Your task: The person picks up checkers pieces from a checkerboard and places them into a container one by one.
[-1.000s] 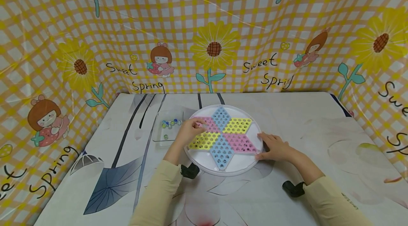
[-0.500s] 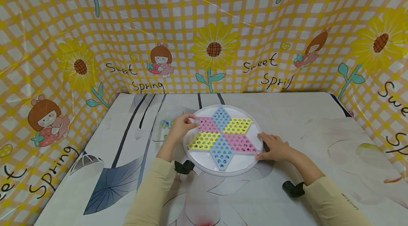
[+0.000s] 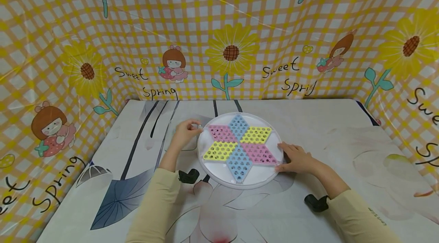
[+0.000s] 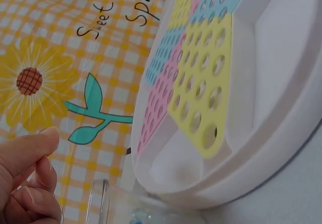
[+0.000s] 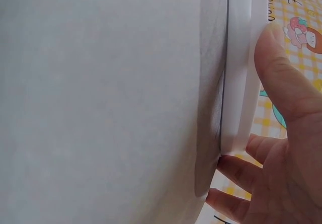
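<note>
My left hand [image 3: 185, 133] is over the clear plastic box [image 3: 191, 147], just left of the round Chinese checkers board [image 3: 217, 171]. Its thumb and forefinger pinch a small clear marble [image 3: 200, 126]. In the left wrist view the marble is hidden, and the forefinger stretches out above the curled other fingers. Marbles [image 4: 142, 216] lie low in the box there. My right hand [image 3: 295, 158] rests against the board's right rim, its fingers and thumb spread apart along the edge. Pink, yellow and blue holed sections form a star on the board.
A pale printed cloth [image 3: 329, 136] covers the table. Behind it hangs a yellow checked cloth [image 3: 202, 14] with sunflowers. Black wrist devices sit at both wrists, the left one [image 3: 189, 176] close to the board's front left edge.
My left hand has moved left from the board's pink section, off the rim and over the box, with the marble still pinched. My right hand has stayed at the rim.
</note>
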`<state>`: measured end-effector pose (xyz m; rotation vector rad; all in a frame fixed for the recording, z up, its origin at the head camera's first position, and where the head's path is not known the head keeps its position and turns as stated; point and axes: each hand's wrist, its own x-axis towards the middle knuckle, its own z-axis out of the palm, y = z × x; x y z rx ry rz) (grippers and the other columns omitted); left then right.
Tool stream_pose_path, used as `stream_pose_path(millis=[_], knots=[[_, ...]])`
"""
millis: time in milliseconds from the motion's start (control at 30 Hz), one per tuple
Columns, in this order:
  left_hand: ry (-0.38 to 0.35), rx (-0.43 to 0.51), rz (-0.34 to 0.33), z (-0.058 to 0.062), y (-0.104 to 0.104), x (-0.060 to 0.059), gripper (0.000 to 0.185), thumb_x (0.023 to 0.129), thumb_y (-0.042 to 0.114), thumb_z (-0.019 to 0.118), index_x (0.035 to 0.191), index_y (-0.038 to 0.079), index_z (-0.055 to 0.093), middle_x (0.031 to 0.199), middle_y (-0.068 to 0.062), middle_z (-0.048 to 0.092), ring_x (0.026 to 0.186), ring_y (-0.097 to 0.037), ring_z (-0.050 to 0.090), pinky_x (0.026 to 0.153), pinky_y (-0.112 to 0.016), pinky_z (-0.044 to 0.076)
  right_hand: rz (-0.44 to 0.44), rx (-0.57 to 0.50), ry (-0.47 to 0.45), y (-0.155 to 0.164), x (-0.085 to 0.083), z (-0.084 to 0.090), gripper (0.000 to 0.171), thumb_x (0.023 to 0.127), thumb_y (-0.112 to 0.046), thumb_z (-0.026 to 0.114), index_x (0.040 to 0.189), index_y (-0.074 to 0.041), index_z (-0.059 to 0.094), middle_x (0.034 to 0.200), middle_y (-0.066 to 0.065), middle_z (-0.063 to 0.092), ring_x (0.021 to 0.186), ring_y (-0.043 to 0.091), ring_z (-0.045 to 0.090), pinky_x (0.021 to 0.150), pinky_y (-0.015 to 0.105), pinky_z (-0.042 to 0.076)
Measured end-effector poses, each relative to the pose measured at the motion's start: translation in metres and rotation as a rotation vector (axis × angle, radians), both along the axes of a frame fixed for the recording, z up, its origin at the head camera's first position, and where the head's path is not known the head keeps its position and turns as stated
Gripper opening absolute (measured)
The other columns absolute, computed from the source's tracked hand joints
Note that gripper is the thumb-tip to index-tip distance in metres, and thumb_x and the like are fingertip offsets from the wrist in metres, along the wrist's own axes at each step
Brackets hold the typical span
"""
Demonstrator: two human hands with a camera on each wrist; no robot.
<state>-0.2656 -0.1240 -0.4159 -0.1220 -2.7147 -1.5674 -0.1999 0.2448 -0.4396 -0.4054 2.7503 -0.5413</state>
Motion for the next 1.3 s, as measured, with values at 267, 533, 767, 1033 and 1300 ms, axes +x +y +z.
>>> stream_pose_path(millis=[267,533,767,1033,1300], knots=[[0.009,-0.034,0.015,0.001,-0.015,0.004,0.028,0.082,0.016,0.068,0.107,0.005,0.063,0.069,-0.002,0.049,0.062,-0.013,0.042,0.054,-0.024,0.035,-0.003,0.001,-0.006,0.000,0.000,-0.001,0.097,0.073,-0.054,0.067,0.137,0.006,0.028,0.139,0.034,0.025,0.122,0.055,0.021,0.084,0.078,0.015],[-0.008,-0.050,0.027,0.001,-0.031,0.004,0.030,0.084,0.016,0.066,0.110,0.005,0.062,0.070,-0.002,0.050,0.063,-0.016,0.047,0.053,-0.025,0.037,-0.010,-0.004,-0.011,0.001,0.000,-0.002,0.098,0.072,-0.056,0.067,0.137,0.006,0.027,0.139,0.034,0.024,0.122,0.055,0.021,0.085,0.078,0.014],[-0.008,-0.074,0.033,-0.001,-0.041,0.004,0.028,0.084,0.015,0.065,0.110,0.004,0.061,0.070,-0.002,0.050,0.062,-0.014,0.045,0.054,-0.026,0.036,-0.013,-0.002,-0.015,0.000,-0.001,-0.003,0.098,0.073,-0.057,0.066,0.138,0.005,0.027,0.140,0.034,0.025,0.122,0.056,0.021,0.085,0.078,0.014],[-0.027,-0.081,0.051,-0.005,-0.045,0.002,0.027,0.083,0.016,0.067,0.106,0.004,0.063,0.066,0.000,0.045,0.056,-0.013,0.038,0.050,-0.025,0.032,-0.010,-0.006,-0.007,0.000,-0.001,-0.002,0.097,0.073,-0.056,0.066,0.137,0.006,0.027,0.139,0.034,0.025,0.122,0.055,0.021,0.085,0.078,0.014],[-0.032,-0.109,0.074,-0.004,-0.046,0.003,0.025,0.082,0.015,0.067,0.104,0.003,0.063,0.066,0.000,0.044,0.057,-0.013,0.038,0.051,-0.026,0.032,-0.012,0.010,-0.008,-0.001,-0.001,-0.001,0.097,0.072,-0.055,0.067,0.137,0.006,0.028,0.139,0.034,0.026,0.122,0.055,0.021,0.084,0.078,0.016]])
